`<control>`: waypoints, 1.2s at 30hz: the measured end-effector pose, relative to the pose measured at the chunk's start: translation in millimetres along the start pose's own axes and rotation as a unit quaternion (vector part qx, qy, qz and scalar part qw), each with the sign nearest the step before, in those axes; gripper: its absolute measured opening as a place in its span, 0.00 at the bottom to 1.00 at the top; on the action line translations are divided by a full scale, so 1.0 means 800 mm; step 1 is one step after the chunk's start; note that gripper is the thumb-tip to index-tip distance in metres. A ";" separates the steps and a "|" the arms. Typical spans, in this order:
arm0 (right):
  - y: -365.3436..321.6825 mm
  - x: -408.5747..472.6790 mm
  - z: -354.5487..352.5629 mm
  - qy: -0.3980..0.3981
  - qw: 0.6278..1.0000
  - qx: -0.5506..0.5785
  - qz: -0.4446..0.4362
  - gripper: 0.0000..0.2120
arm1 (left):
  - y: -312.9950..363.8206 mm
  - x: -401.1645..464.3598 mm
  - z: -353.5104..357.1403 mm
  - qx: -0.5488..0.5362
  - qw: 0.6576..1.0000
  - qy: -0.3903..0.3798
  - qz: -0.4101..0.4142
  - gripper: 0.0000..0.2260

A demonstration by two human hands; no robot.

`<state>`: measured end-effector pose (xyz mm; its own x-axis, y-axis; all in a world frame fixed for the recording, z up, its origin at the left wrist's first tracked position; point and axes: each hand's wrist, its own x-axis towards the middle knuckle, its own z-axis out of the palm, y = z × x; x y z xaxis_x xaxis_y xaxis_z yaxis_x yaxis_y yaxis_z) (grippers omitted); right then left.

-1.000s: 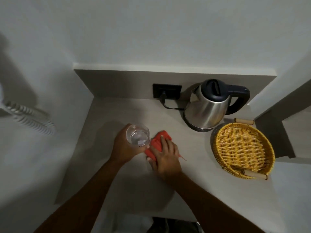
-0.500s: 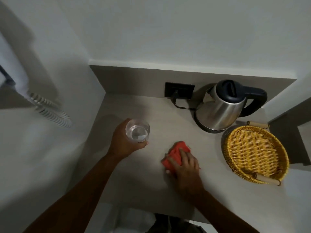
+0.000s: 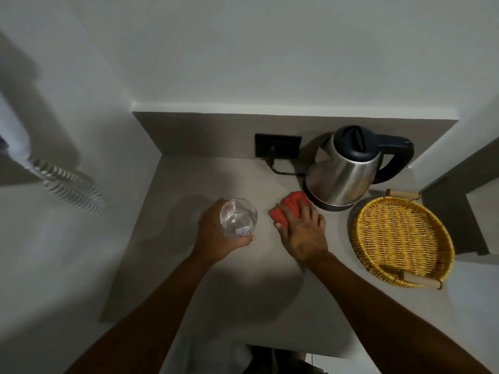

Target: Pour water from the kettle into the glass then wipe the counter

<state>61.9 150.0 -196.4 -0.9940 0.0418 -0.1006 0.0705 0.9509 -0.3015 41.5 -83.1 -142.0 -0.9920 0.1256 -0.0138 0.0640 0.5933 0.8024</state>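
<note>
My left hand (image 3: 216,234) is wrapped around a clear glass (image 3: 238,217) holding a little water, over the left middle of the grey counter (image 3: 189,184). A red cloth (image 3: 290,209) lies flat on the counter, pressed down by my right hand (image 3: 303,234). The cloth's far edge is right beside the base of the steel kettle (image 3: 344,171). That kettle stands upright at the back right, with a black lid and handle.
A yellow wicker tray (image 3: 402,236) with wooden handles sits on the right of the counter, close to the kettle. A black wall socket (image 3: 278,146) with the kettle's cord is at the back. A white coiled cord (image 3: 67,187) hangs on the left wall.
My right hand has slid the red cloth away from the glass, to the right and back toward the kettle's base. My left hand has kept its hold on the glass.
</note>
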 end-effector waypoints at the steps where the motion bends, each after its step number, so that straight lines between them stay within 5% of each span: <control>1: 0.008 -0.019 -0.002 0.005 1.000 -0.004 0.005 0.26 | 0.001 0.004 0.011 -0.002 1.000 -0.003 0.000 0.35; 19: 0.011 -0.063 -0.027 0.024 0.997 0.040 0.065 0.23 | 0.012 0.023 0.098 -0.048 0.998 -0.040 0.003 0.35; 27: 0.083 -0.079 -0.084 0.195 0.927 0.113 0.300 0.24 | -0.023 0.019 0.119 0.013 0.998 -0.043 -0.047 0.42; 36: 0.142 -0.049 -0.063 0.039 0.939 0.109 0.323 0.27 | -0.018 0.016 0.121 0.023 0.996 -0.058 -0.060 0.40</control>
<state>104.4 271.5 -179.0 -0.7405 0.6191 -0.2616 0.6679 0.6341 -0.3897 38.1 -13.2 -211.5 -0.9737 0.1416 -0.1782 -0.0459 0.6445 0.7632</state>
